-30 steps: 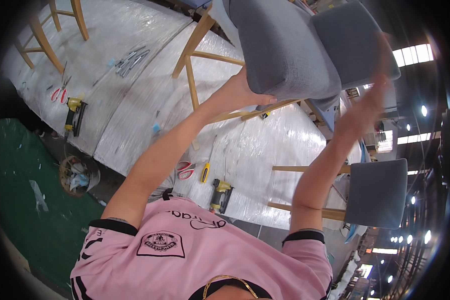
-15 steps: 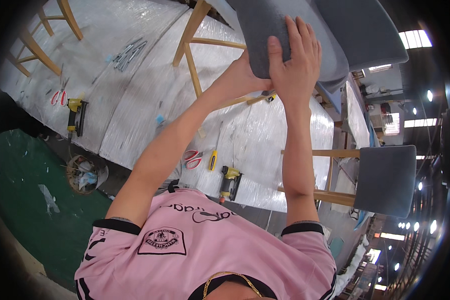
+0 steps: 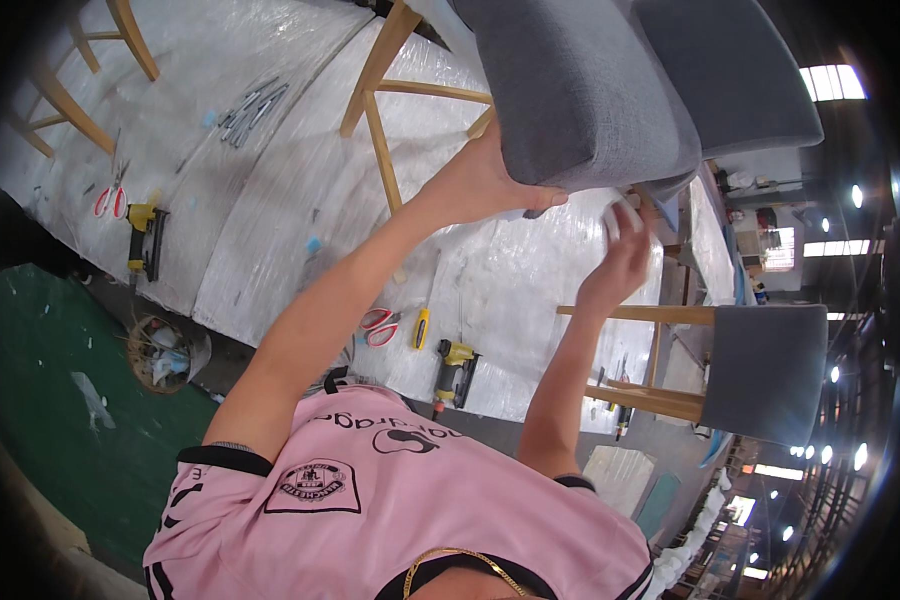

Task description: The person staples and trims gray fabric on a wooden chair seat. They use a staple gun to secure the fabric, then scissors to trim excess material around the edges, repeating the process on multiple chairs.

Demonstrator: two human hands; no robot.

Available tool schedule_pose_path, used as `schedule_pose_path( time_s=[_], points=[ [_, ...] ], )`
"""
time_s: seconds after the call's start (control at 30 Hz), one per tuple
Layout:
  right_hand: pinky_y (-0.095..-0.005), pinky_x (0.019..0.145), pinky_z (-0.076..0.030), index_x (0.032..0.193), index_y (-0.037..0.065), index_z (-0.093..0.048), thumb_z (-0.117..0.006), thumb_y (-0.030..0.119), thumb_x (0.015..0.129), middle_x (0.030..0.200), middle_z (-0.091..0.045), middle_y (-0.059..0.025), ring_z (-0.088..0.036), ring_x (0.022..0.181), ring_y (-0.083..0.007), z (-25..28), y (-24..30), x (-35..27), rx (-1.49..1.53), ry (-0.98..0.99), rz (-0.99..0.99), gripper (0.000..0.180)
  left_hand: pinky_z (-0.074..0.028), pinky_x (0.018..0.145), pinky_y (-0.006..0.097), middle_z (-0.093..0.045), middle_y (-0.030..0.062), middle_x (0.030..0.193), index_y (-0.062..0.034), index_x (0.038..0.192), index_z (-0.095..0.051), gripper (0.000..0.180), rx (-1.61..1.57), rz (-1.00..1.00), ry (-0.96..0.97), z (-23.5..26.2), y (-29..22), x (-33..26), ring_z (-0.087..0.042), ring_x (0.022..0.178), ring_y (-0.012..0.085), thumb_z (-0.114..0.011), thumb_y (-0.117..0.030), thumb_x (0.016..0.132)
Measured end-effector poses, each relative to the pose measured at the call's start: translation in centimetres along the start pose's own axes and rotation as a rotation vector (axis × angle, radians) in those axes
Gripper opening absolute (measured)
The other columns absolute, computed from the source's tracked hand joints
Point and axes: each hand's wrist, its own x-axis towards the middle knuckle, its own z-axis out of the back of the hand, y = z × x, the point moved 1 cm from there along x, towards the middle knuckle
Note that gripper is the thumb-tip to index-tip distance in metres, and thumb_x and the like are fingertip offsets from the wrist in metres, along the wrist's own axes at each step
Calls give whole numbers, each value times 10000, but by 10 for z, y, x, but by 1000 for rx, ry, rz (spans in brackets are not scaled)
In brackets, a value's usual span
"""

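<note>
The grey chair (image 3: 585,95) is at the far side of the scene, right of the middle, above the plastic-covered table (image 3: 270,225). Its thick seat cushion is covered in woven grey fabric, smooth and taut across the broad face, with a rounded corner and a seam along the near edge; farther right, a darker grey padded panel (image 3: 725,75) stands close beside it. Pale wooden legs and crossbars (image 3: 380,150) show to the left of the cushion, angled down toward the table. The left arm reaches far and to the right, its elbow slightly bent, and the left hand (image 3: 480,180) grasps the cushion's near left corner, thumb extended along the lower edge and the other fingers hidden behind. The right arm rises from the near right, and the right hand (image 3: 622,257) is just nearer than the cushion's near edge, fingers curled and somewhat blurred; whether it grasps anything or touches the fabric, I cannot tell. Red-handled scissors (image 3: 380,328), a yellow-handled screwdriver (image 3: 422,328) and a yellow-and-black nail gun (image 3: 457,370) lie nearer on the table.
</note>
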Motion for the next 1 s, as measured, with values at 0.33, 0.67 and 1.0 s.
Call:
schedule_pose_path(
  time_s=[0.33, 0.67, 1.0],
  points=[
    [-364, 925, -546, 1284, -11, -668, -642, 198, 911, 1197, -733, -176, -703, 1107, -269, 129, -305, -264, -534, 381, -768, 428, -518, 973, 397, -644, 208, 1193, 81, 1435, -325, 918, -272, 247, 100, -100, -25, -18, -653, 1134, 260, -877, -235, 772],
    [-504, 1005, -499, 1301, 21, -624, -648, 174, 827, 1259, -651, -245, -643, 1163, -406, 65, -333, -373, -934, 396, -1034, 499, -355, 1130, 390, -453, 216, 1387, 77, 1447, -266, 935, -66, 98, 182, -183, 3, -27, -465, 1311, 276, -858, -321, 841],
    [-496, 831, -552, 1106, 57, -674, -736, 253, 846, 1012, -676, -181, -679, 950, -400, 20, -289, -394, -849, 251, -713, 331, -347, 1111, 368, -471, 209, 1335, 100, 1400, -317, 814, 9, -7, 104, -203, 14, -36, -481, 1258, 271, -829, -240, 866]
  ],
)
